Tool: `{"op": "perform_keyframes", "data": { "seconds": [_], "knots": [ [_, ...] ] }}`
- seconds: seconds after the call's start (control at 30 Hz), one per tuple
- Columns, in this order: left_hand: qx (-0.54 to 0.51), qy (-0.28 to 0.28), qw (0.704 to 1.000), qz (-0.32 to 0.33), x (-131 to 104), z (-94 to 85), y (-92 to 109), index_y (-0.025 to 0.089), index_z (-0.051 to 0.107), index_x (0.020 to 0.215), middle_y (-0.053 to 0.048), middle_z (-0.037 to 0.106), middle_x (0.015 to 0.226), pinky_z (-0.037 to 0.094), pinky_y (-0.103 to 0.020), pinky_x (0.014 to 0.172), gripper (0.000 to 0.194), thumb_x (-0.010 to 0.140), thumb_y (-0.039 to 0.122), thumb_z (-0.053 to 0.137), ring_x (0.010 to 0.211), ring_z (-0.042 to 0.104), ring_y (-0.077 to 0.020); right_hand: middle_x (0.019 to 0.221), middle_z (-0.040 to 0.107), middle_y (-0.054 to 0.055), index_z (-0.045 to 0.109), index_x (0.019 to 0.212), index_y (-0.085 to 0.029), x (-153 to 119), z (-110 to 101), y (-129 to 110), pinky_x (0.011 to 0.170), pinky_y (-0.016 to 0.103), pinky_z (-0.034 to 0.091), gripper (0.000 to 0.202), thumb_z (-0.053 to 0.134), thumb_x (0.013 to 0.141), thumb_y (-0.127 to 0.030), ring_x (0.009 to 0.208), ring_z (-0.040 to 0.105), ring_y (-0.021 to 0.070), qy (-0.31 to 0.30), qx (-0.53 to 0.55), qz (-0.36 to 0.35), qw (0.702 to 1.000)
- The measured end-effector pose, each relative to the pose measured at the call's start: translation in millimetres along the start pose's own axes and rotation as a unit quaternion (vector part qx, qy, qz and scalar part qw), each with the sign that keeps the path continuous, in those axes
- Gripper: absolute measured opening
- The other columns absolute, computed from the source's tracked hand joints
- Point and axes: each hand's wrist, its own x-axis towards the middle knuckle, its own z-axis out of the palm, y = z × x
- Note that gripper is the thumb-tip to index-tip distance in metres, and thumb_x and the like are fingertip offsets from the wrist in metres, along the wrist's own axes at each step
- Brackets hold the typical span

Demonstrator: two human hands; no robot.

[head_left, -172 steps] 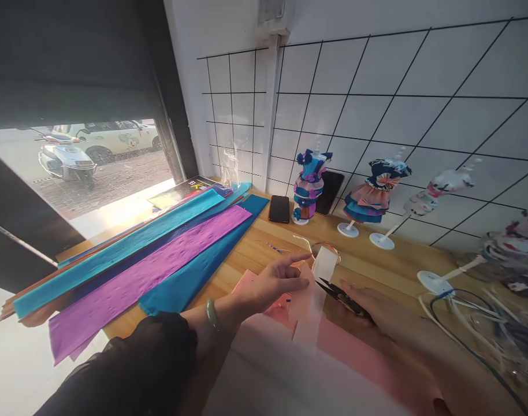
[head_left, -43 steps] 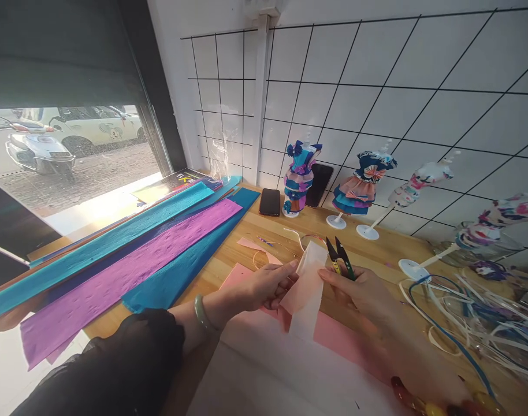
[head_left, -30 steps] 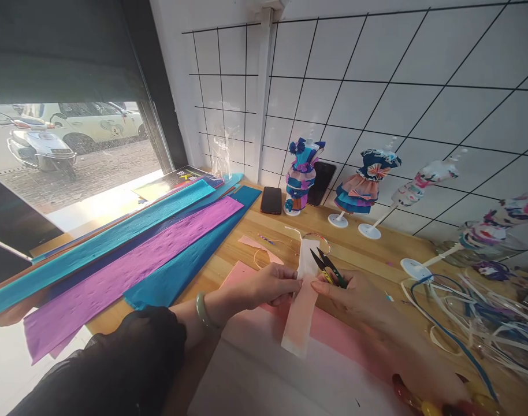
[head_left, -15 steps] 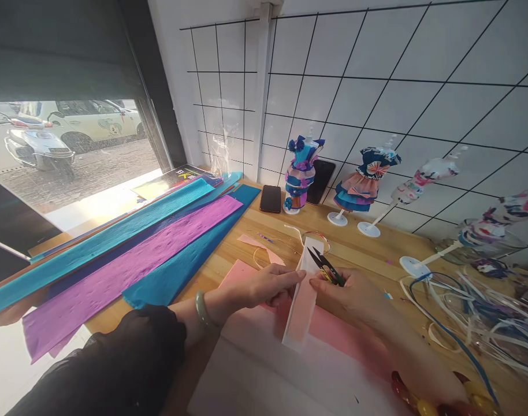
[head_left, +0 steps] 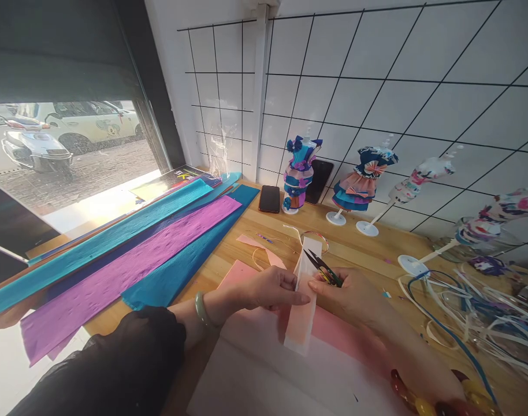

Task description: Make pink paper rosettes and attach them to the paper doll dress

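Note:
A narrow white and pink folded strip [head_left: 302, 323] stands at a slant between my hands, above pink and white sheets [head_left: 255, 352]. My left hand [head_left: 272, 289] pinches its left edge, thumb across the front and fingers curled. Small dark thread snips [head_left: 322, 268] rest in my right hand [head_left: 348, 292], blades pointing up and left over the strip's upper part. The thumb and forefinger of that hand also touch the strip's right edge. Its other fingers are mostly hidden.
Teal, purple and blue crepe paper strips [head_left: 138, 254] lie at left. Dressed miniature mannequins [head_left: 298, 173] stand along the tiled wall, beside a black phone [head_left: 270, 199]. Tangled cords and ribbons [head_left: 472, 318] cover the right side. Pink scraps [head_left: 261, 248] lie behind my hands.
My left thumb has moved down and right across the strip, and its fingers have curled. The strip's face has turned more towards the camera. The snips have shifted slightly left.

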Motion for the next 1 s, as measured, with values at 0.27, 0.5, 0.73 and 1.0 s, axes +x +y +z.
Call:
{"op": "perform_keyframes", "data": {
  "seconds": [0.27,0.5,0.73,1.0],
  "knots": [
    [0.005,-0.010,1.000,0.003,-1.7,-0.4,4.0,0.017,0.048,0.069,0.007,0.038,0.047,0.023,-0.020,0.039,0.048,0.064,0.063,0.060,0.041,0.035,-0.0059,0.056,0.042,-0.004,0.055,0.062,-0.019,0.2,-0.1,2.3,0.052,0.023,0.027,0.023,0.053,0.070,-0.040,0.056,0.036,0.0116,-0.030,-0.017,-0.003,0.999],
    [-0.005,-0.015,1.000,-0.015,-1.2,-1.0,4.2,0.016,0.050,0.070,0.007,0.039,0.050,0.022,-0.020,0.039,0.048,0.061,0.062,0.063,0.042,0.036,-0.0055,0.056,0.040,-0.004,0.053,0.059,-0.018,1.2,0.4,6.3,0.051,0.023,0.026,0.021,0.053,0.072,-0.035,0.055,0.034,0.0109,-0.039,0.002,-0.021,0.999],
    [-0.008,-0.022,1.000,-0.007,0.3,-1.2,0.5,0.016,0.051,0.071,0.006,0.041,0.054,0.024,-0.019,0.038,0.042,0.062,0.055,0.067,0.043,0.039,-0.0054,0.056,0.037,-0.004,0.051,0.059,-0.017,0.6,1.0,6.1,0.050,0.022,0.024,0.019,0.052,0.071,-0.032,0.056,0.032,0.0110,-0.047,0.010,-0.026,0.999],
    [0.011,-0.011,1.000,-0.011,1.8,-1.5,-1.6,0.017,0.046,0.065,0.007,0.037,0.053,0.025,-0.019,0.038,0.045,0.060,0.056,0.067,0.044,0.039,-0.0058,0.058,0.034,-0.004,0.047,0.060,-0.018,1.4,1.1,4.3,0.051,0.023,0.023,0.022,0.050,0.072,-0.037,0.057,0.030,0.0111,-0.060,-0.006,-0.020,0.998]
  ]
}}
